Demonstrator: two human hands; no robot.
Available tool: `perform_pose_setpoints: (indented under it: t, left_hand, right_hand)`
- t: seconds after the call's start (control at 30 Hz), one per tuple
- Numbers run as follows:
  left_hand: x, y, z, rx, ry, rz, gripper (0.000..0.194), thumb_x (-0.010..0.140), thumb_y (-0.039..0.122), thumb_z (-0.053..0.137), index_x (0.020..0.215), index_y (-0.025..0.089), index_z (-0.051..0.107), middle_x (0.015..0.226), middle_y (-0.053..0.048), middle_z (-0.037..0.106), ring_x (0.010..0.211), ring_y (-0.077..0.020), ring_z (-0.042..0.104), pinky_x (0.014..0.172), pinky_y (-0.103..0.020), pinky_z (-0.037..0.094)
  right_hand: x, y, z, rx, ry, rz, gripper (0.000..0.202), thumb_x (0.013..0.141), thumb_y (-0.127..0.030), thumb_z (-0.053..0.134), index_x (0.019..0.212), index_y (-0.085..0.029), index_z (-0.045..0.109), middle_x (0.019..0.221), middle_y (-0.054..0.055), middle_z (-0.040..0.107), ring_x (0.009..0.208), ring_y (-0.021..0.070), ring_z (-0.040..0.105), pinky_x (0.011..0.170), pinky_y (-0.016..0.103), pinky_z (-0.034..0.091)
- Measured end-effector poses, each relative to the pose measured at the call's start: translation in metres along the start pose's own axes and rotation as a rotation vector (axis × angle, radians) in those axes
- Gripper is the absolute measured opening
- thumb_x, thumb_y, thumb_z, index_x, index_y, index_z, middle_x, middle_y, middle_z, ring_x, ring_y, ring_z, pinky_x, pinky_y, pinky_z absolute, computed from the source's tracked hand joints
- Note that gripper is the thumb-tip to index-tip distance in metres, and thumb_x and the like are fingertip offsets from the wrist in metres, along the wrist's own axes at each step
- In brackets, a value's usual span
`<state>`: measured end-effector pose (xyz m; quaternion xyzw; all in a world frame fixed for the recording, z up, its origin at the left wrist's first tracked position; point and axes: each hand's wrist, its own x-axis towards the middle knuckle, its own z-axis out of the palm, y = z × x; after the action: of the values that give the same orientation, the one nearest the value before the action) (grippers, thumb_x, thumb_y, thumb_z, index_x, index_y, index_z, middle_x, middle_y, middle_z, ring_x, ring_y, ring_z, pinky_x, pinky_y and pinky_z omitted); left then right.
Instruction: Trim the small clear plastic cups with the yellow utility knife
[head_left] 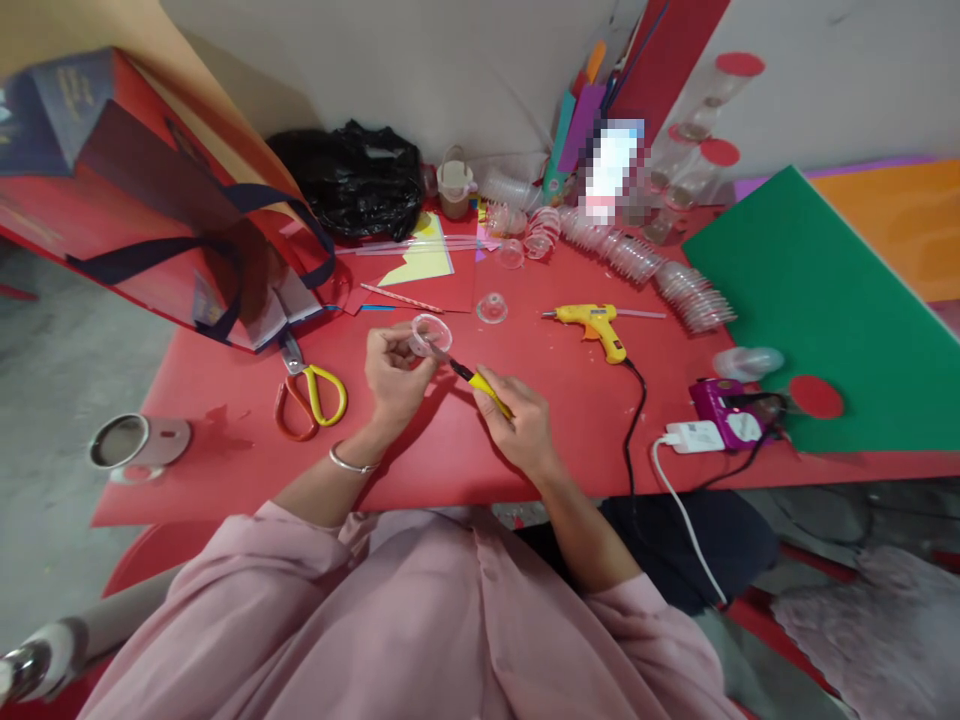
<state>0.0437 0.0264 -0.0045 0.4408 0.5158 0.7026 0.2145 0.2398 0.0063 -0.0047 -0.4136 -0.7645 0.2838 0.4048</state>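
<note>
Between the fingers of my left hand point(395, 372) is a small clear plastic lid point(432, 333), tilted up off the table. My right hand point(519, 415) is wrapped round the yellow handle of a utility knife point(480, 382). The knife's blade points up and left and meets the lid; whether it has gone through the plastic I cannot tell. Just beyond, a similar clear lid point(492, 308) lies on the red table. To the right rests a yellow hot glue gun point(595, 325) with a pale glue stick in its back.
Scissors point(309, 395) and a cup point(139, 441) are at the left, below a big red bag point(172, 200). Stacked clear cups point(634, 255) run along the back right. A purple power socket point(731, 412) with cables sits beside a green board point(825, 320).
</note>
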Motion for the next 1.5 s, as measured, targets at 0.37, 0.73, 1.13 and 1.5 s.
perform_pose_setpoints:
  t: [0.37,0.73,1.13,1.5]
  left_hand:
    - [0.002,0.007,-0.003,-0.075,-0.051,-0.111,0.051,0.066,0.029,0.095,0.095,0.022,0.054,0.097,-0.004,0.076,0.086,-0.019,0.077,0.076,-0.031,0.062]
    - [0.001,0.001,-0.004,-0.234,-0.132,-0.204,0.047,0.069,0.031,0.093,0.094,0.022,0.054,0.104,-0.005,0.078,0.077,-0.0166,0.076,0.065,-0.028,0.062]
    - [0.006,-0.008,-0.008,-0.203,-0.142,-0.176,0.046,0.067,0.03,0.093,0.094,0.022,0.057,0.099,-0.005,0.078,0.076,-0.0146,0.074,0.069,-0.028,0.061]
    - [0.012,0.006,-0.013,-0.119,-0.167,-0.088,0.047,0.067,0.031,0.094,0.095,0.022,0.057,0.104,-0.007,0.078,0.079,-0.0151,0.074,0.07,-0.027,0.06]
  right_hand:
    - [0.003,0.013,-0.01,-0.069,0.076,0.072,0.04,0.105,-0.042,0.052,0.141,-0.03,0.064,0.119,0.007,0.075,0.105,0.0204,0.072,0.098,0.036,0.057]
    - [0.005,0.018,-0.006,-0.134,0.093,0.1,0.04,0.104,-0.043,0.053,0.139,-0.027,0.066,0.119,0.009,0.076,0.108,0.0228,0.072,0.1,0.039,0.057]
    - [0.002,0.009,-0.007,-0.035,0.0,-0.001,0.039,0.104,-0.039,0.053,0.14,-0.028,0.064,0.118,0.006,0.075,0.103,0.0187,0.071,0.095,0.034,0.057]
    - [0.005,0.01,-0.014,-0.093,0.006,-0.022,0.04,0.105,-0.039,0.052,0.142,-0.028,0.063,0.113,0.007,0.075,0.103,0.0199,0.07,0.095,0.036,0.056]
